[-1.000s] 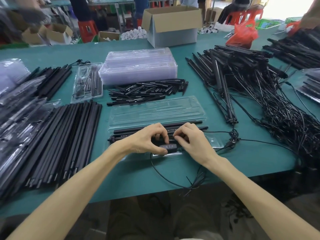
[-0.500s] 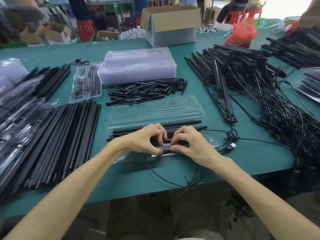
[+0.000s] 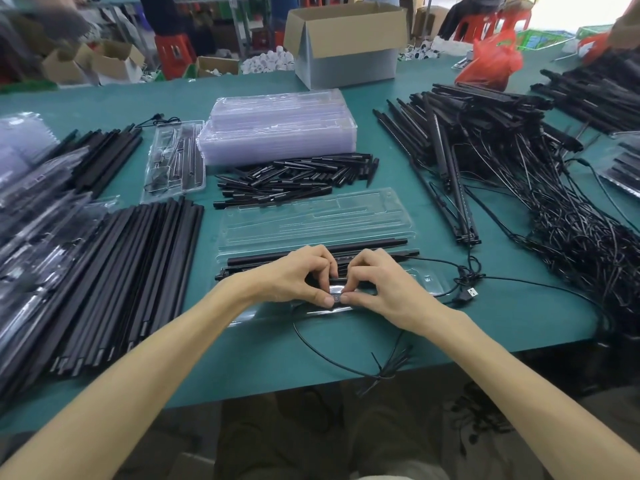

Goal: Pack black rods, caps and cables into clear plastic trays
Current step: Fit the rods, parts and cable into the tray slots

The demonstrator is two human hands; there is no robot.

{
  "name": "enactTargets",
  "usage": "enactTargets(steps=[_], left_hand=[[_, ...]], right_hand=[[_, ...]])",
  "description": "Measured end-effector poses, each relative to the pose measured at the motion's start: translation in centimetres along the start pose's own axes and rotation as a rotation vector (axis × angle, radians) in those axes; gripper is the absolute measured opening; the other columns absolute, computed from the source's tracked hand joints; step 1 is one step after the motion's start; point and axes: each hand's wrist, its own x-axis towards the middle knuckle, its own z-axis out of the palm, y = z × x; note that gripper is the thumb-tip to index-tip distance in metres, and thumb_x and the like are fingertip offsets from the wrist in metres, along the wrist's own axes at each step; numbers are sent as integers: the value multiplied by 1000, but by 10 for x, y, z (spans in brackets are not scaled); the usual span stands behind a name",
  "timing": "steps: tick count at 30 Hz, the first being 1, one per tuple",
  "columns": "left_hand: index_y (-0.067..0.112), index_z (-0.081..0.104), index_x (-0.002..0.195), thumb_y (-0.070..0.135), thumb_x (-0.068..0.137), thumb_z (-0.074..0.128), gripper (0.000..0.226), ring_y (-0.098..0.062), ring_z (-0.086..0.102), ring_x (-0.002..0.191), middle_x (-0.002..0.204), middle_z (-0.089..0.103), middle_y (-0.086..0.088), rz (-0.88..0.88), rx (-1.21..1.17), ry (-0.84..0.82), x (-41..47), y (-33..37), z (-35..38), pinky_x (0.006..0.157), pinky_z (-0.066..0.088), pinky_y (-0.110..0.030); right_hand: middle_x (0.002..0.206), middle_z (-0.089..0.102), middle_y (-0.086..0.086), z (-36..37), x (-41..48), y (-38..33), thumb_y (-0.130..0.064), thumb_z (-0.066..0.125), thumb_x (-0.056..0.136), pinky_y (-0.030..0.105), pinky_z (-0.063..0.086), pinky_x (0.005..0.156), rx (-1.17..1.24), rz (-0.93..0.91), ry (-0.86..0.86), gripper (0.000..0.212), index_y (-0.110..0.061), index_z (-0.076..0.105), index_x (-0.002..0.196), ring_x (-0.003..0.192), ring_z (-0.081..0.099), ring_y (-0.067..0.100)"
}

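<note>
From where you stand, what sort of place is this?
Most likely a factory packing bench: a stack of clear plastic trays, piles of black rods and a cardboard carton on a green table.

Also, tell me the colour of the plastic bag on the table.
The plastic bag is red; the head view shows it.

green table (image 3: 485, 327) | black rods (image 3: 114, 282); caps (image 3: 294, 181); clear trays (image 3: 277, 129); cables (image 3: 581, 237); cardboard box (image 3: 346, 43)

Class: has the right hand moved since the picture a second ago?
Yes. The right hand has shifted left along the clear tray, its thumb closing on the left hand until the controller they pinch is nearly covered.
</note>
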Motion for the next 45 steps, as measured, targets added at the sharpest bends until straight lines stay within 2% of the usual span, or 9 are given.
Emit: enactTargets(steps=[9,14,20,25,31,34,38,41,45], left_hand=[[19,66,82,31,82,83,20,-6,45,114,118,52,7,9,-4,-8,-1,1,2,96,38,-20],[14,66,85,33,81,83,26,-1,47,112,117,54,13,-6,-33,10,-2,-2,3,90,37,-11],[21,66,79,32,80,85,22,2,48,112,115,56,14,7,-21,54,-2,-2,6,88,34,-7],[22,66,75,33,77,86,23,1,50,111,111,56,19,-2,-20,95,-2,-3,9,86,35,-10],[22,67,75,34,77,87,23,-1,51,112,112,57,17,-9,-24,91,-3,-1,8,90,37,-17],[21,67,75,34,76,87,24,-1,51,113,111,57,18,-12,-32,90,-3,0,7,91,36,-17],[21,68,75,35,77,87,23,0,52,113,112,58,17,-25,-35,91,-4,1,8,94,38,-19],[20,69,78,38,80,84,23,0,55,102,110,59,12,-25,-43,113,-3,5,8,86,42,-16],[23,67,87,36,85,80,18,-11,58,74,94,66,0,-28,-115,188,-4,7,9,69,48,-22]], right_hand=[[108,56,-13,-15,-9,-5,-35,67,94,31,44,95,-77,-4,-17,14,-22,72,96,109,47,7],[109,63,-7,-71,-29,17,-14,59,98,32,44,96,-282,156,250,17,-21,69,110,107,47,11],[135,53,5,-98,-49,39,15,36,85,41,42,100,-459,566,-244,72,-23,45,145,119,33,26],[121,62,3,-89,-51,40,7,52,88,39,42,97,-487,475,-154,58,-17,48,141,110,41,24],[91,75,-9,-97,-36,14,-25,74,90,26,54,83,-86,352,183,12,-22,74,101,88,68,8],[78,75,-4,-85,-22,1,-34,75,88,20,55,68,209,362,127,13,-20,73,88,66,70,9],[92,76,16,-58,-13,3,-32,70,92,30,61,81,680,542,11,36,2,71,102,87,75,28],[100,71,28,-47,-17,10,-14,70,93,32,62,74,842,601,86,31,7,57,112,83,74,25],[82,74,16,-47,-26,18,-4,74,88,31,62,70,710,601,158,20,3,58,100,80,76,28]])
